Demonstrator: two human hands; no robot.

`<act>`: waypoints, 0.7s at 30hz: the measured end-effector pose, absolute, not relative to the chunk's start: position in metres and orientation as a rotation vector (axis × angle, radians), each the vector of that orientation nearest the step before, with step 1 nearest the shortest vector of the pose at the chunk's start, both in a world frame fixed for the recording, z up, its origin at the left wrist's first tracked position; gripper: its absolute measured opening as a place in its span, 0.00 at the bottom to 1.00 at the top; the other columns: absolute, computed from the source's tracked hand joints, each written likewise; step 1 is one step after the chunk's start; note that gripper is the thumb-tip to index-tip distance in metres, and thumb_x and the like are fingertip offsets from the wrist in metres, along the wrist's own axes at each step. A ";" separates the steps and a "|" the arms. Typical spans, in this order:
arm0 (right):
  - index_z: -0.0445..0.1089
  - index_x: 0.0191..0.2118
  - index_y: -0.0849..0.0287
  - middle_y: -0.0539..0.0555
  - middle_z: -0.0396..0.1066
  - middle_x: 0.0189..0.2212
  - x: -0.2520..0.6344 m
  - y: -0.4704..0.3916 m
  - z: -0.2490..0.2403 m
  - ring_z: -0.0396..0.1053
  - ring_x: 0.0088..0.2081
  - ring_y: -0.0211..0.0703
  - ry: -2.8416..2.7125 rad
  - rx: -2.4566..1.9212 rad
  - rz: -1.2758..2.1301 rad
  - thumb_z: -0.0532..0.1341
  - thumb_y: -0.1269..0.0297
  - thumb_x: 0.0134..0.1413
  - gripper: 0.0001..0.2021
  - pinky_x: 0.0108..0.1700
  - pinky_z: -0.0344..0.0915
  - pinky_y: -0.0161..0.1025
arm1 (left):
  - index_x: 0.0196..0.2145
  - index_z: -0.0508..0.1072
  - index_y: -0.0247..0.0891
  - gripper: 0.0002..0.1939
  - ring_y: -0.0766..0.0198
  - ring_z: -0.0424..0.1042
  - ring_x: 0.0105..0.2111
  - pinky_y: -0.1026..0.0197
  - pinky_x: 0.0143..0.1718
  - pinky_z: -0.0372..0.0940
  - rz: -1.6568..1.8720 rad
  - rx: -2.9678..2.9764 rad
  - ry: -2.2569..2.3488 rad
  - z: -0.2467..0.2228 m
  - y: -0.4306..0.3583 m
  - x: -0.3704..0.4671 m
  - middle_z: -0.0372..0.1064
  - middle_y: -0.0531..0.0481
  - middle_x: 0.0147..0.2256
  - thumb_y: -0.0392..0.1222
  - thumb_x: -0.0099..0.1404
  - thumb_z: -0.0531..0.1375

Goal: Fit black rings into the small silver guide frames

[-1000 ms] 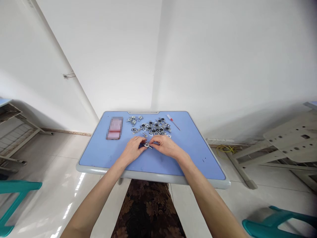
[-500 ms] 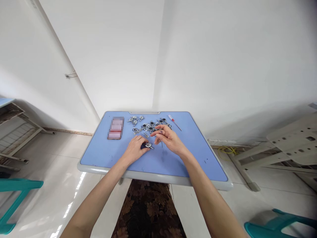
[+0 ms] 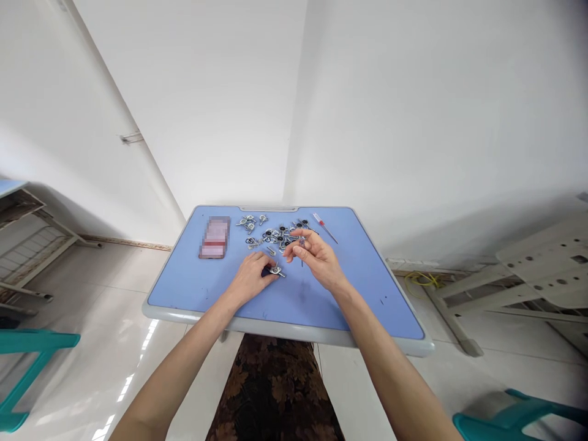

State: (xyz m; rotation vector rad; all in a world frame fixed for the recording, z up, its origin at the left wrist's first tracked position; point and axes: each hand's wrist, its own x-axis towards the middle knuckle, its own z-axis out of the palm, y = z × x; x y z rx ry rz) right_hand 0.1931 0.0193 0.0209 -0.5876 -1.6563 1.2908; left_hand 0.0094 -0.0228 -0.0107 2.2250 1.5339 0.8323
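My left hand [image 3: 253,277] rests on the blue desk [image 3: 184,288], its thumb and fingers closed on a small metal part [image 3: 276,270] with a dark piece under the fingers. Raised just to the right, my right hand [image 3: 316,258] has thumb and index finger close together; a thin rod [image 3: 302,263] shows below the fingers, and its grip is mostly hidden. Behind both hands lies a pile of metal parts with black round pieces [image 3: 280,237]. One loose metal piece [image 3: 271,250] sits between the hands and the pile.
A smaller group of metal parts [image 3: 248,222] lies at the back left, beside a phone [image 3: 215,237]. A red-and-clear-handled screwdriver [image 3: 325,228] lies at the back right. Green stools [image 3: 37,367] stand on the floor at both sides; a wall is behind the desk.
My right hand has shifted slightly right, away from the part at my left hand. My left hand keeps its hold and place.
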 end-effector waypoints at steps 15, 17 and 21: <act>0.70 0.39 0.56 0.52 0.71 0.32 0.179 0.011 0.013 0.68 0.30 0.38 -1.579 -0.700 1.027 0.61 0.60 0.54 0.08 0.36 0.69 0.41 | 0.33 0.69 0.37 0.05 0.59 0.65 0.37 0.57 0.40 0.61 0.838 2.205 1.528 -0.008 -0.023 0.010 0.68 0.50 0.34 0.38 0.59 0.62; 0.69 0.39 0.56 0.52 0.72 0.32 0.177 0.009 0.013 0.68 0.30 0.38 -1.649 -0.709 0.967 0.59 0.62 0.56 0.07 0.37 0.69 0.41 | 0.33 0.68 0.38 0.04 0.59 0.65 0.37 0.57 0.40 0.61 0.835 2.203 1.533 -0.008 -0.023 0.010 0.68 0.50 0.34 0.38 0.59 0.61; 0.68 0.40 0.56 0.53 0.72 0.34 0.175 0.008 0.012 0.70 0.32 0.40 -1.772 -0.721 0.890 0.57 0.64 0.57 0.06 0.40 0.68 0.41 | 0.32 0.68 0.38 0.04 0.58 0.65 0.37 0.57 0.40 0.61 0.852 2.206 1.524 -0.010 -0.023 0.010 0.68 0.49 0.34 0.37 0.59 0.61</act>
